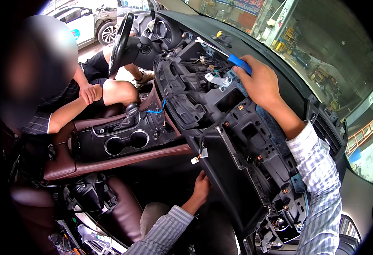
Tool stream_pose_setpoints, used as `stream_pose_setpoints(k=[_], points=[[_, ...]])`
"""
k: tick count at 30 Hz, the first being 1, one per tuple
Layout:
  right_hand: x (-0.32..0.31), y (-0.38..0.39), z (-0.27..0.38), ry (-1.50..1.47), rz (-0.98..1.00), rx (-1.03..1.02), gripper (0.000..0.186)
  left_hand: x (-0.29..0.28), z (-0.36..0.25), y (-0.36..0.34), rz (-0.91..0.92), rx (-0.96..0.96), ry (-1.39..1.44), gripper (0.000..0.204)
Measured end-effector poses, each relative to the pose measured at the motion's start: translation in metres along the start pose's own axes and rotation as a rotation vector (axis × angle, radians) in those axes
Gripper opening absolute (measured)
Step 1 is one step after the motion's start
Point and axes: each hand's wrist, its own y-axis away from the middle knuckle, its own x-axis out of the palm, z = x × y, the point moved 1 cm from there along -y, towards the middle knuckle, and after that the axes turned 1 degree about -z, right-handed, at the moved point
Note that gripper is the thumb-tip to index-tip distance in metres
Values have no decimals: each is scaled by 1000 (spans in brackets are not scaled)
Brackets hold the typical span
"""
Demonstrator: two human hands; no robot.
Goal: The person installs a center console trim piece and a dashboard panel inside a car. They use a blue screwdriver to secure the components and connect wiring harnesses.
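My right hand (256, 83) is closed round the blue handle (239, 62) of a tool whose slim metal shaft (214, 48) points leftward over the opened dashboard (250, 136). Below it are exposed brackets, a white metal piece (216, 80) and wiring. My left hand (201, 189) grips the edge of the black lower dash panel (229, 182) with curled fingers, partly hidden by it. A loose white connector (198, 158) hangs just above that hand.
Another person (37, 76) sits on the left beside the steering wheel (122, 42). Between us are the centre console (88, 142) and gear lever (132, 109). Removed parts (88, 236) lie on the seat at lower left. The windscreen (322, 63) curves along the right.
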Motion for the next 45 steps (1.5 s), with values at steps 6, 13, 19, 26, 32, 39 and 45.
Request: stream_pose_setpoints(k=[6, 13, 19, 26, 32, 39, 45], points=[[-5, -2, -6, 35, 9, 7, 28, 18, -8, 6, 20, -14, 66, 17], [-7, -2, -2, 8, 20, 36, 27, 20, -15, 5, 33, -27, -12, 16], [-7, -3, -3, -4, 30, 57, 28, 23, -22, 13, 1, -66, 17, 16], [-8, -1, -2, -23, 39, 99, 28, 16, -14, 6, 29, -31, 8, 17], [-7, -4, -5, -7, 41, 105, 30, 19, -24, 10, 50, -48, -17, 17], [-7, -3, -3, 10, 56, 98, 32, 21, -25, 13, 27, -60, -37, 16], [-7, 0, -1, 12, 57, 101, 31, 16, -21, 12, 47, -64, -52, 18]])
